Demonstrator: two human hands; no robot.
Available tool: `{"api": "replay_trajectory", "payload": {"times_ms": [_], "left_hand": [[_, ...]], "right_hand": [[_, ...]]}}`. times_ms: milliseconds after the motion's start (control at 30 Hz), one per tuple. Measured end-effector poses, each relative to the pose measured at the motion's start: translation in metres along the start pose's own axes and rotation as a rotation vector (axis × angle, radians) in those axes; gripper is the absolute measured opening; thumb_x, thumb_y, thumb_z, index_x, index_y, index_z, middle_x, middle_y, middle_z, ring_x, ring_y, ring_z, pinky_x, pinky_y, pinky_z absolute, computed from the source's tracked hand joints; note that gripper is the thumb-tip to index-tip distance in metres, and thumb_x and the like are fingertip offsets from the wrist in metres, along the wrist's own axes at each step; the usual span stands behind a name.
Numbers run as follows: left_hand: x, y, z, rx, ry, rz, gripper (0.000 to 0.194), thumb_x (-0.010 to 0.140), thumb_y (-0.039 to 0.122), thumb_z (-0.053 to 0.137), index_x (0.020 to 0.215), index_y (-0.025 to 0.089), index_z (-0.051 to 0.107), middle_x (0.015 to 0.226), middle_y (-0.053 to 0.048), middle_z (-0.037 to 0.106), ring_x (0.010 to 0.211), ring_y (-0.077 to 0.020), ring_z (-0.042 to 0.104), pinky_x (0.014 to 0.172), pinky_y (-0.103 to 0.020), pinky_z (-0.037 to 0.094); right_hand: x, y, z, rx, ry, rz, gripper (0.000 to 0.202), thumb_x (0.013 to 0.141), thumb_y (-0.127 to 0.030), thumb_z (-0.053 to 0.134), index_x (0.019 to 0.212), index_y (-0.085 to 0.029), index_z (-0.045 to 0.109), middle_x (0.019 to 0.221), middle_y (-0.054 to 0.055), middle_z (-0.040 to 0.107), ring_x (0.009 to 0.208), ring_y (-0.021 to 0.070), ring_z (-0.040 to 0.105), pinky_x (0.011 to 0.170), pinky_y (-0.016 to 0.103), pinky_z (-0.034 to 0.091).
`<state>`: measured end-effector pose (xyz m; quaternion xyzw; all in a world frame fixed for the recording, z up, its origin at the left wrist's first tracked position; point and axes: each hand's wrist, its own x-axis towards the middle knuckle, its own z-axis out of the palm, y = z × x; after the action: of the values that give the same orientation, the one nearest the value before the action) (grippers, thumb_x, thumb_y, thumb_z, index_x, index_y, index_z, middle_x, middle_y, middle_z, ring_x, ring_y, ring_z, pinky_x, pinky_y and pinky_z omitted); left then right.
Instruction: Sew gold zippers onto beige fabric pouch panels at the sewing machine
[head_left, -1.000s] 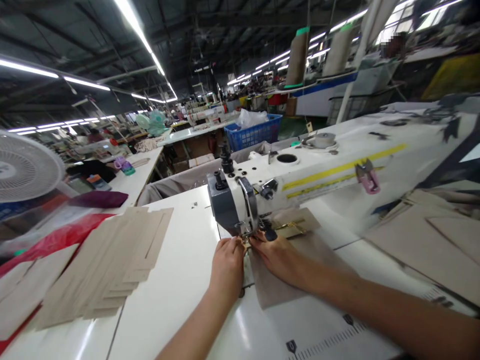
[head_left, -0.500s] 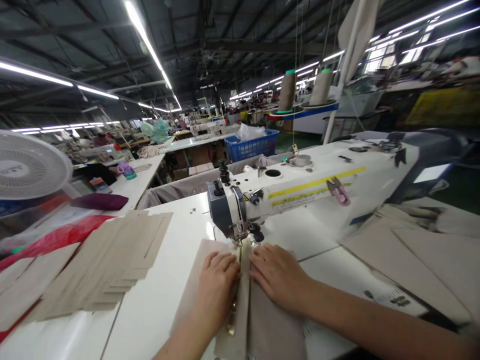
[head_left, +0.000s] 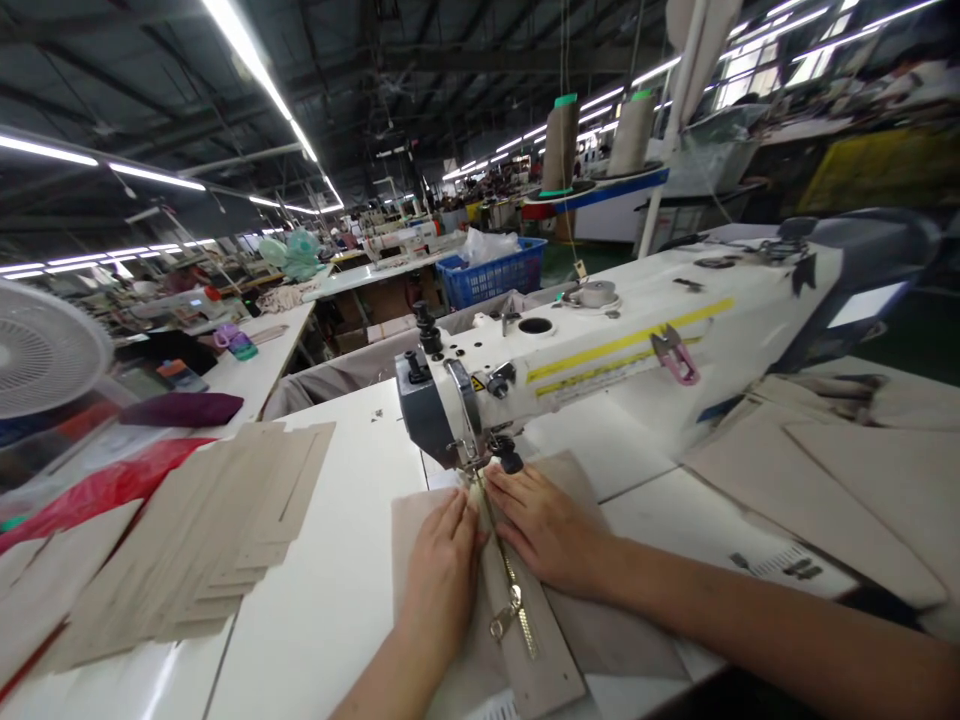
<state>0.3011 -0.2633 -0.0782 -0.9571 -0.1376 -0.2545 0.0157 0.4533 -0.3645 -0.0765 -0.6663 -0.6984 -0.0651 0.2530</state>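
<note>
A beige fabric piece (head_left: 600, 625) lies under the needle area of a white sewing machine (head_left: 630, 360). Along its middle runs a zipper (head_left: 512, 570) with gold teeth and a gold pull, set on a beige strip (head_left: 540, 660). Pressing flat on the cloth left of the zipper is my left hand (head_left: 444, 560), fingers stretched towards the presser foot. On the other side my right hand (head_left: 551, 530) lies flat too, its fingertips close to the foot. Both hands are open, and the cloth under them is partly hidden.
Stacked beige panels (head_left: 202, 530) fan out on the left of the white table (head_left: 292, 610). More cut pieces (head_left: 840, 500) lie at right. Pink-handled thread snips (head_left: 675, 355) rest on the machine arm. A fan (head_left: 49, 350) stands at far left, a blue basket (head_left: 491, 275) behind.
The cloth and zipper have turned, the near end swinging right, so the zipper pull now shows uncovered between my hands. My hands stay flat beside the foot. The whole view has shifted slightly.
</note>
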Motion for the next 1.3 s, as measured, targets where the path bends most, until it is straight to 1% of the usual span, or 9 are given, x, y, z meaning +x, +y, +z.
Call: {"api": "replay_trajectory", "payload": {"times_ms": [67, 133, 200, 333, 500, 800, 967, 1067, 1300], "left_hand": [[-0.003, -0.003, 0.005, 0.024, -0.017, 0.037, 0.029, 0.09, 0.015, 0.041, 0.114, 0.008, 0.057, 0.118, -0.018, 0.061, 0.111, -0.0271, 0.057, 0.088, -0.042, 0.053], [-0.004, -0.004, 0.008, 0.039, -0.009, 0.06, 0.03, 0.092, 0.016, 0.039, 0.115, 0.007, 0.056, 0.119, -0.018, 0.06, 0.112, -0.0264, 0.056, 0.089, -0.04, 0.053], [-0.005, -0.004, 0.009, 0.055, 0.016, 0.074, 0.032, 0.093, 0.017, 0.036, 0.115, 0.007, 0.056, 0.118, -0.017, 0.061, 0.112, -0.0264, 0.056, 0.089, -0.04, 0.054], [-0.005, -0.001, 0.011, 0.077, 0.03, 0.072, 0.034, 0.094, 0.017, 0.032, 0.117, 0.006, 0.054, 0.118, -0.017, 0.061, 0.112, -0.0269, 0.056, 0.088, -0.04, 0.054], [-0.005, 0.003, 0.015, 0.092, 0.006, 0.056, 0.035, 0.093, 0.016, 0.032, 0.119, 0.005, 0.053, 0.12, -0.018, 0.06, 0.114, -0.0272, 0.054, 0.09, -0.039, 0.053], [-0.007, 0.002, 0.017, 0.065, -0.006, 0.072, 0.037, 0.092, 0.015, 0.035, 0.126, 0.006, 0.048, 0.122, -0.02, 0.057, 0.118, -0.0297, 0.051, 0.091, -0.045, 0.052], [-0.005, 0.001, 0.019, 0.075, 0.005, 0.074, 0.037, 0.093, 0.017, 0.034, 0.124, 0.006, 0.049, 0.12, -0.02, 0.058, 0.118, -0.0293, 0.051, 0.092, -0.043, 0.052], [-0.003, -0.001, 0.02, 0.071, 0.006, 0.083, 0.036, 0.093, 0.017, 0.035, 0.124, 0.007, 0.049, 0.12, -0.018, 0.059, 0.117, -0.0283, 0.051, 0.093, -0.042, 0.051], [-0.002, 0.0, 0.018, 0.106, 0.016, 0.089, 0.036, 0.093, 0.017, 0.032, 0.12, 0.005, 0.052, 0.119, -0.019, 0.06, 0.115, -0.0287, 0.054, 0.09, -0.041, 0.053]], "right_hand": [[-0.003, 0.0, 0.004, -0.004, 0.022, -0.022, 0.041, 0.084, -0.015, 0.045, 0.124, -0.005, 0.049, 0.128, 0.019, 0.052, 0.12, 0.0285, 0.046, 0.102, 0.051, 0.035], [-0.004, 0.001, 0.006, -0.005, 0.018, -0.033, 0.041, 0.085, -0.015, 0.043, 0.125, -0.006, 0.049, 0.128, 0.018, 0.052, 0.12, 0.028, 0.046, 0.102, 0.051, 0.035], [-0.003, 0.003, 0.005, -0.012, 0.007, -0.051, 0.041, 0.085, -0.016, 0.043, 0.124, -0.007, 0.05, 0.127, 0.018, 0.053, 0.118, 0.0283, 0.047, 0.101, 0.051, 0.037], [0.001, 0.007, 0.001, -0.029, -0.01, -0.082, 0.039, 0.085, -0.017, 0.044, 0.12, -0.004, 0.053, 0.122, 0.02, 0.056, 0.117, 0.0293, 0.048, 0.1, 0.05, 0.038], [0.003, 0.012, -0.001, -0.013, -0.032, -0.087, 0.039, 0.085, -0.017, 0.043, 0.12, -0.004, 0.052, 0.122, 0.02, 0.056, 0.116, 0.0295, 0.049, 0.1, 0.05, 0.038], [0.002, 0.014, -0.001, 0.009, -0.03, -0.086, 0.038, 0.087, -0.019, 0.043, 0.121, -0.005, 0.051, 0.123, 0.019, 0.054, 0.119, 0.0285, 0.046, 0.102, 0.048, 0.036], [0.003, 0.016, 0.0, 0.015, -0.041, -0.08, 0.04, 0.086, -0.019, 0.043, 0.122, -0.003, 0.05, 0.124, 0.02, 0.053, 0.12, 0.029, 0.045, 0.102, 0.048, 0.036], [0.003, 0.017, 0.002, 0.023, -0.037, -0.069, 0.039, 0.087, -0.02, 0.043, 0.122, -0.004, 0.051, 0.123, 0.02, 0.054, 0.119, 0.0283, 0.046, 0.102, 0.049, 0.035], [0.002, 0.016, 0.004, 0.009, -0.009, -0.076, 0.037, 0.087, -0.019, 0.043, 0.12, -0.005, 0.052, 0.122, 0.019, 0.055, 0.118, 0.029, 0.047, 0.101, 0.05, 0.037]]}}
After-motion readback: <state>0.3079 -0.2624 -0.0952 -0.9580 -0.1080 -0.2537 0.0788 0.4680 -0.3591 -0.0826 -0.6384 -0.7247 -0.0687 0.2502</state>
